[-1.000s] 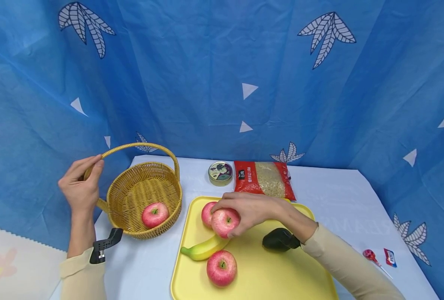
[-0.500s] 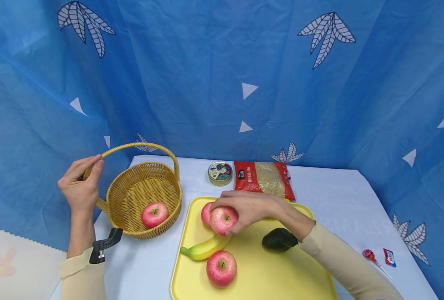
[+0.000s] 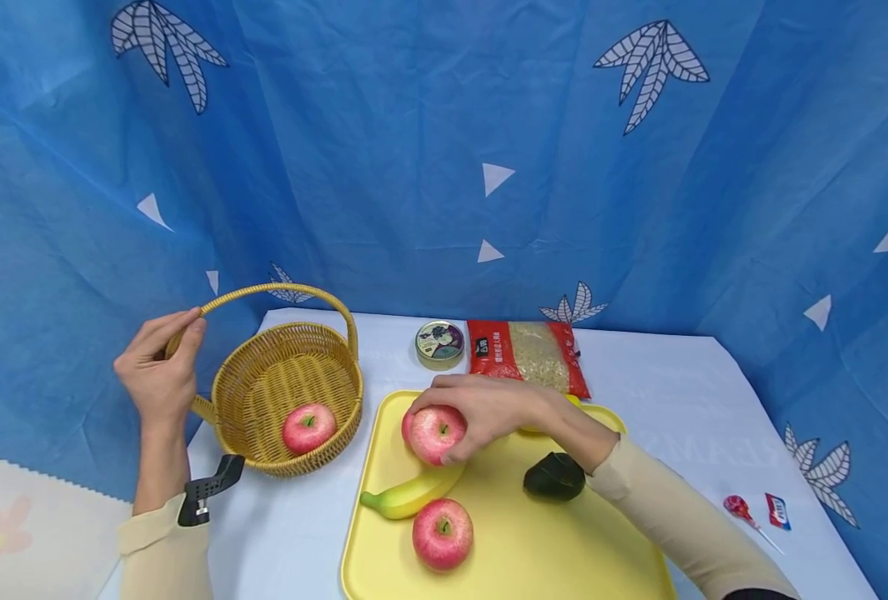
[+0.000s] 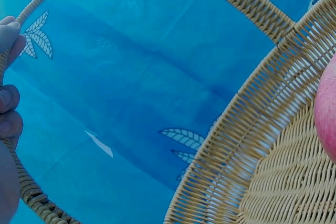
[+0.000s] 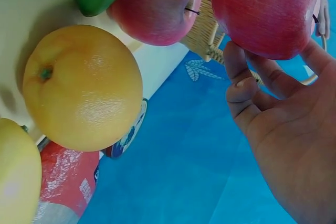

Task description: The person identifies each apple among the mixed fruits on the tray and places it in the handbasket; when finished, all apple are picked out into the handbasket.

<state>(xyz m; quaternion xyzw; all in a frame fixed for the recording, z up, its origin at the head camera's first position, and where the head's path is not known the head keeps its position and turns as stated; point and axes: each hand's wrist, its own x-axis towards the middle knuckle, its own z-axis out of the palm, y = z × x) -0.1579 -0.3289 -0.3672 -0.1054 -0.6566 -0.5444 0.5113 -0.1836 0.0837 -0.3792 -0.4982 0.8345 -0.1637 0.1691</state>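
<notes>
My left hand (image 3: 160, 367) grips the arched handle of a wicker basket (image 3: 233, 417), and the same handle (image 4: 39, 203) shows in the left wrist view. One red apple (image 3: 309, 428) lies inside the basket. Over the yellow tray (image 3: 556, 554), my right hand (image 3: 489, 410) holds another red apple (image 3: 439, 435) between fingers and thumb, seen close as an apple (image 5: 262, 11) in the right wrist view. Behind it a further apple (image 3: 406, 426) is mostly hidden. A banana (image 3: 409, 495) and an apple (image 3: 443, 535) lie nearer on the tray.
A dark green, rounded object (image 3: 554, 477) sits on the tray below my right forearm. An orange-yellow round fruit (image 5: 84, 87) shows in the right wrist view. Behind the tray are a round tin (image 3: 439, 344) and a red bag (image 3: 529, 358). A lollipop (image 3: 740, 510) lies right.
My right hand has moved slightly left and away from me with the apple, now covering more of the apple behind. My left hand stays on the basket handle.
</notes>
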